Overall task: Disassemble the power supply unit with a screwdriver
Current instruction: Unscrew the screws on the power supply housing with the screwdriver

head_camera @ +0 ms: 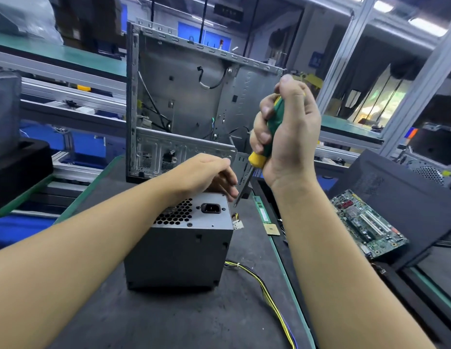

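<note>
A grey metal power supply unit (179, 250) stands on end on the dark mat, its face with the honeycomb grille and black power socket turned up. My left hand (206, 172) rests on the unit's far top edge, fingers curled down over the right corner. My right hand (287, 132) grips the green and yellow handle of a screwdriver (266, 137). The shaft points down and its tip sits at the unit's top right corner, just beside my left fingers. Yellow and black cables (267, 290) trail from the unit across the mat.
An empty computer case (191, 102) stands upright behind the unit. To the right lie a RAM stick (261, 210), a CPU chip (271, 229) and a green motherboard (368, 222) on a black side panel. A black box (17, 167) sits at the left.
</note>
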A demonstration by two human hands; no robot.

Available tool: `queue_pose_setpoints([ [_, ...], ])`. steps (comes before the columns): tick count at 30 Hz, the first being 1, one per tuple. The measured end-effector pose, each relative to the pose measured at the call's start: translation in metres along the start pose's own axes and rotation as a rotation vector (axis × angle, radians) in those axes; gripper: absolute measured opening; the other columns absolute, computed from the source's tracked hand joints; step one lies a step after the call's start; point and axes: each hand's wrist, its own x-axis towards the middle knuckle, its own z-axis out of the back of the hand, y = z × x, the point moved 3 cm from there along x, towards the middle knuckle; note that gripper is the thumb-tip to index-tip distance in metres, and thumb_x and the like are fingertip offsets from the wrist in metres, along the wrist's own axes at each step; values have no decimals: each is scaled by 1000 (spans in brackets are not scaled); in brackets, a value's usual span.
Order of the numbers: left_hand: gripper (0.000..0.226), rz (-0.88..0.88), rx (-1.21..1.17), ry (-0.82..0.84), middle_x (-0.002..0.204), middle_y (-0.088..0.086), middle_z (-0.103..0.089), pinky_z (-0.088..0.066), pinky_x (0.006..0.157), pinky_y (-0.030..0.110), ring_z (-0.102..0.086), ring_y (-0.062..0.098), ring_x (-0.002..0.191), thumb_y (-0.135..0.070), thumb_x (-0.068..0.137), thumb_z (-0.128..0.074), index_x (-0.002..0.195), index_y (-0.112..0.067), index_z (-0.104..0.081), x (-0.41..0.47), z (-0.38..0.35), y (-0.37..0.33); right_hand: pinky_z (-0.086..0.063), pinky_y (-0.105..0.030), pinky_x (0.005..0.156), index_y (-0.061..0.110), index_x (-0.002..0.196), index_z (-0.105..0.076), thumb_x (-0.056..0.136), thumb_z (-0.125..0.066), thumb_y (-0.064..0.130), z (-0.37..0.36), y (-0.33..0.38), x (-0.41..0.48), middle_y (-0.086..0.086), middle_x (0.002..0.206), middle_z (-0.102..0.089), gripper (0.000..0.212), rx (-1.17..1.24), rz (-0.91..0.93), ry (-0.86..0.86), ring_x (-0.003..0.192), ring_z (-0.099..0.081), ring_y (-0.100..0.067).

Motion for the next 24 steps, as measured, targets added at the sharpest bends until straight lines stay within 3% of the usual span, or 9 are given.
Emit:
queue_pose_setpoints([
  [3,38,-32,0,-39,91,24,-75,-58,86,40,-72,41,90,-18,104,-40,96,11,-64,-2,2,0,-28,-19,39,17,80,-45,102,-49,20,-3,-9,0,-2,62,-47,22,5,-16,-11,37,-31,-14],
  [6,26,-63,72,-50,92,23,-75,-54,97,50,-70,42,95,-7,98,-45,89,3,-68,-2,4,-1,-28,-19,40,17,79,-44,101,-49,20,-4,-16,0,-2,62,-46,23,21,-35,-24,37,-30,-13],
  [8,27,-69,77,-13,91,21,-76,-57,89,41,-73,36,92,0,96,-43,87,-3,-68,-3,3,-1,-27,-20,40,16,80,-44,101,-49,20,-4,-19,0,-1,61,-46,22,22,-53,-30,37,-30,-13],
  [11,27,-71,55,78,89,13,-78,-55,76,20,-75,19,87,11,92,-38,94,6,-64,-5,2,0,-27,-20,39,16,81,-44,101,-49,19,-4,-22,-1,-1,61,-46,22,25,-69,-35,37,-30,-13],
  [13,28,-99,55,116,88,10,-77,-56,81,23,-74,19,90,15,88,-39,94,8,-65,-7,3,-1,-27,-20,39,16,82,-44,102,-48,19,-4,-23,0,-1,61,-47,21,18,-68,-33,37,-30,-13],
  [17,28,-153,102,224,91,13,-76,-48,90,45,-69,28,94,4,80,-51,77,-16,-70,-14,4,-7,-28,-19,39,17,81,-44,102,-48,19,-4,-22,1,0,61,-47,22,8,-57,-30,37,-31,-13],
  [20,16,-158,66,259,90,9,-75,-55,90,32,-71,23,92,7,83,-57,81,-7,-65,-16,4,-7,-28,-19,39,17,81,-45,102,-49,21,-4,-20,4,0,61,-48,22,-2,-35,-5,37,-31,-13],
  [24,11,-149,100,240,91,5,-76,-56,84,28,-73,20,92,12,90,-61,88,2,-66,-15,6,-6,-29,-20,40,17,80,-46,101,-49,21,-3,-20,5,0,62,-48,21,-20,-27,5,37,-31,-13],
])
